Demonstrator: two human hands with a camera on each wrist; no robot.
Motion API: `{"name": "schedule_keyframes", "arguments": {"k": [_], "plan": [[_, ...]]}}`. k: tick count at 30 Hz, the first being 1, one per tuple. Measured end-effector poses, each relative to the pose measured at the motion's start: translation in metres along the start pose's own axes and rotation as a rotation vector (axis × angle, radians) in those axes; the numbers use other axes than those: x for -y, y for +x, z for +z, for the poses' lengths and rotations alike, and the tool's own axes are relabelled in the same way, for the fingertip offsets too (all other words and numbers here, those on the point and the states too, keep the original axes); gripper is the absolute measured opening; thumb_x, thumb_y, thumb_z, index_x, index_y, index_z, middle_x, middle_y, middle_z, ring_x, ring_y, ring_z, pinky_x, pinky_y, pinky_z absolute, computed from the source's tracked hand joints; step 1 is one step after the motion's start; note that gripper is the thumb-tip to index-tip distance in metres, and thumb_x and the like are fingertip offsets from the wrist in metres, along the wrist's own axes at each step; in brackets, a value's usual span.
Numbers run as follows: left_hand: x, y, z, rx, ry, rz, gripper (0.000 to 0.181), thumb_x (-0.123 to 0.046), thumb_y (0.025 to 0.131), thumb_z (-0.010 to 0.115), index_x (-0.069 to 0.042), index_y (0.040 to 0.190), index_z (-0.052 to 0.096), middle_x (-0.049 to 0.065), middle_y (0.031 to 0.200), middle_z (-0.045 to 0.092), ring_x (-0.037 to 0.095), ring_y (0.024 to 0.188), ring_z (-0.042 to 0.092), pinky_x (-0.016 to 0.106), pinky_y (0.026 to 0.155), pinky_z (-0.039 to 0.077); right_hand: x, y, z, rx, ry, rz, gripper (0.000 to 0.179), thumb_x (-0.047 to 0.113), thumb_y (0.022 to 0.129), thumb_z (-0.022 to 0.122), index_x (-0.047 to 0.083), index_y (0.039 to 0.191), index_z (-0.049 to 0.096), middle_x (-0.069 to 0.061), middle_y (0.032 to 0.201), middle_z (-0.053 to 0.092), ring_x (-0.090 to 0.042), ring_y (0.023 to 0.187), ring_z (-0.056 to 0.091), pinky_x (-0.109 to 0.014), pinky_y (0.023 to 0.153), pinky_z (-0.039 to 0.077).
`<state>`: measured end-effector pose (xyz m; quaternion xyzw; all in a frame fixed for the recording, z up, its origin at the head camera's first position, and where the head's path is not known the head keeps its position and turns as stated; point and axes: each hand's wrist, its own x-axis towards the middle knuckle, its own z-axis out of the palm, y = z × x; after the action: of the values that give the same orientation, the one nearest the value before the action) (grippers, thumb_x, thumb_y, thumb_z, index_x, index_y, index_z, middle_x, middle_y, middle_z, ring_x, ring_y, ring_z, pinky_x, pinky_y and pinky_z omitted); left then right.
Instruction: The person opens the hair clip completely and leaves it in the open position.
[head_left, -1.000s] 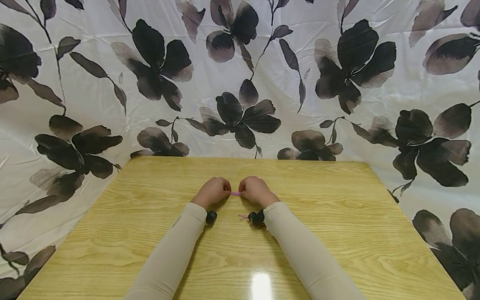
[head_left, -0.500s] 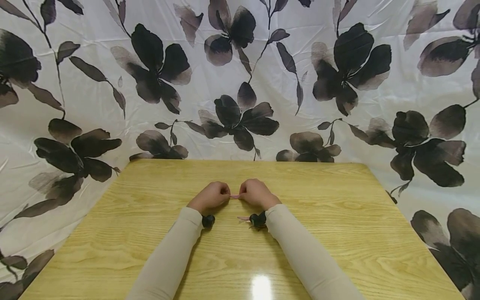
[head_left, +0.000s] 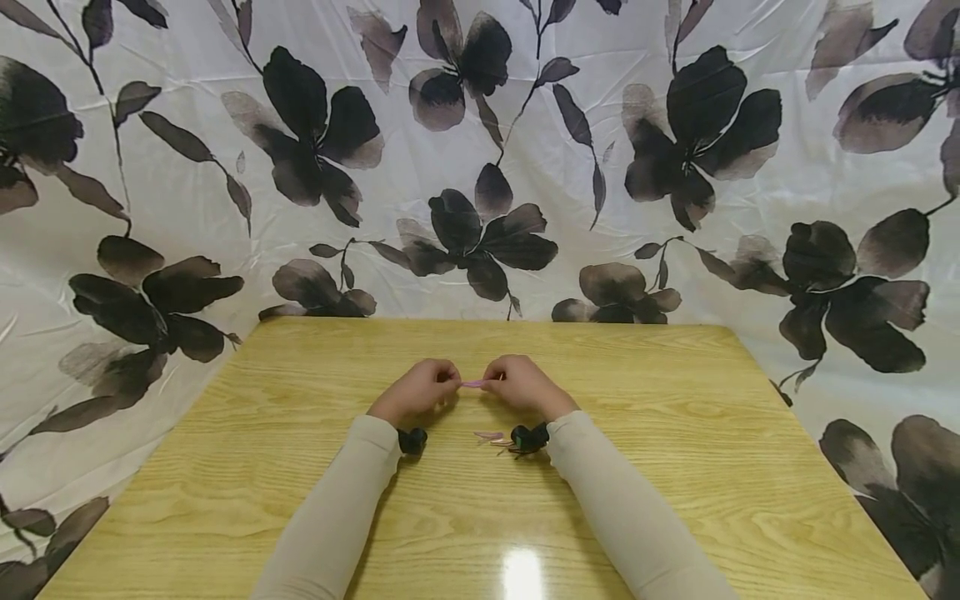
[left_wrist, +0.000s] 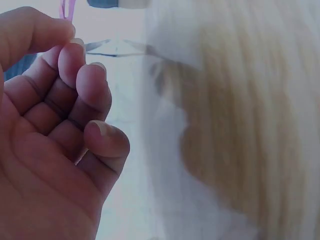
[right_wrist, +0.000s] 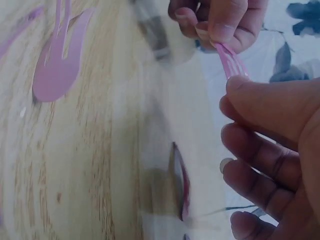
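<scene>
A pink snap hair clip (head_left: 472, 384) is stretched between the hands over the table. Thumb and finger of the left hand (head_left: 417, 392) pinch one end of it; in the left wrist view, the remaining fingers of that hand (left_wrist: 65, 100) curl loosely below. At the opposite end, the right hand (head_left: 528, 387) grips it between thumb and index finger. Slots along the held clip (right_wrist: 233, 62) show in the right wrist view, its ends covered by fingertips. Nearer the person, a pink clip (head_left: 489, 436) lies on the wood beside the right wrist camera.
Beneath the hands is a wood-grain table (head_left: 300, 467). In the right wrist view a broad pink clip (right_wrist: 57, 75) and a dark-edged clip (right_wrist: 185, 195) lie on it. Floral cloth (head_left: 480, 125) hangs behind the table. Black cameras (head_left: 529, 438) sit on both wrists.
The right hand has shifted slightly right and its wrist turned outward, uncovering more of the clips on the table. The left hand has moved slightly left. Both keep hold of the pink clip.
</scene>
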<state>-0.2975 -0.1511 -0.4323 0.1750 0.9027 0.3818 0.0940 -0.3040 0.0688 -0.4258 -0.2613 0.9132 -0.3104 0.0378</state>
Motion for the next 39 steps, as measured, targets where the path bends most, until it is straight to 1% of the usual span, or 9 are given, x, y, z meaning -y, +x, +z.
{"name": "schedule_keyframes", "arguments": {"k": [3,7,15,21,27,33,39], "plan": [[-0.001,0.002,0.0,-0.011,-0.031,-0.001,0.019,-0.023,0.098,0.056,-0.006,0.099,0.065,0.006,0.089,0.062,0.016,0.079,0.054,0.031,0.075,0.045,-0.003,-0.003,-0.001,-0.004,0.035,0.004,0.016,0.026,0.095,0.063,0.015,0.089,0.072,0.002,0.085,0.065,-0.013,0.068,0.05,-0.027,0.062,0.042],[-0.006,0.003,0.001,-0.023,-0.053,-0.005,0.015,-0.022,0.098,0.057,-0.01,0.099,0.065,0.004,0.093,0.063,0.016,0.082,0.054,0.032,0.077,0.046,-0.007,-0.009,-0.003,-0.016,0.085,0.011,0.017,0.028,0.094,0.063,0.014,0.091,0.073,0.002,0.084,0.064,-0.014,0.069,0.049,-0.028,0.062,0.041],[-0.014,0.003,0.006,-0.029,-0.078,0.015,0.013,-0.022,0.096,0.062,-0.011,0.098,0.069,0.003,0.095,0.067,0.018,0.087,0.06,0.033,0.081,0.049,-0.01,-0.024,-0.008,-0.012,0.148,-0.011,0.022,0.03,0.094,0.063,0.011,0.096,0.074,0.002,0.093,0.067,-0.015,0.079,0.052,-0.031,0.071,0.043],[-0.024,0.001,0.01,-0.03,-0.066,0.031,0.012,-0.023,0.095,0.063,-0.013,0.096,0.071,0.001,0.095,0.068,0.016,0.086,0.059,0.036,0.083,0.049,-0.012,-0.035,-0.012,-0.031,0.164,0.018,0.019,0.028,0.094,0.064,0.012,0.097,0.074,0.003,0.095,0.067,-0.016,0.081,0.053,-0.032,0.072,0.044],[-0.031,0.0,0.016,-0.054,-0.062,0.05,0.011,-0.022,0.094,0.065,-0.013,0.092,0.072,0.001,0.091,0.068,0.015,0.082,0.057,0.033,0.079,0.048,-0.017,-0.041,-0.011,-0.077,0.176,0.041,0.018,0.027,0.094,0.064,0.013,0.097,0.074,0.005,0.092,0.065,-0.015,0.079,0.053,-0.032,0.07,0.045],[-0.034,-0.002,0.025,-0.108,-0.093,0.022,0.012,-0.022,0.093,0.066,-0.012,0.089,0.071,0.002,0.087,0.066,0.016,0.076,0.054,0.03,0.071,0.046,-0.019,-0.046,-0.008,-0.112,0.224,0.081,0.019,0.031,0.093,0.066,0.014,0.095,0.074,0.004,0.089,0.066,-0.015,0.077,0.055,-0.032,0.067,0.045],[-0.039,-0.004,0.033,-0.166,-0.094,0.012,0.013,-0.026,0.091,0.069,-0.014,0.086,0.07,0.0,0.082,0.064,0.016,0.071,0.051,0.03,0.065,0.044,-0.02,-0.049,-0.005,-0.156,0.248,0.098,0.017,0.035,0.089,0.07,0.019,0.087,0.073,0.004,0.086,0.065,-0.017,0.073,0.053,-0.031,0.064,0.045]]}}
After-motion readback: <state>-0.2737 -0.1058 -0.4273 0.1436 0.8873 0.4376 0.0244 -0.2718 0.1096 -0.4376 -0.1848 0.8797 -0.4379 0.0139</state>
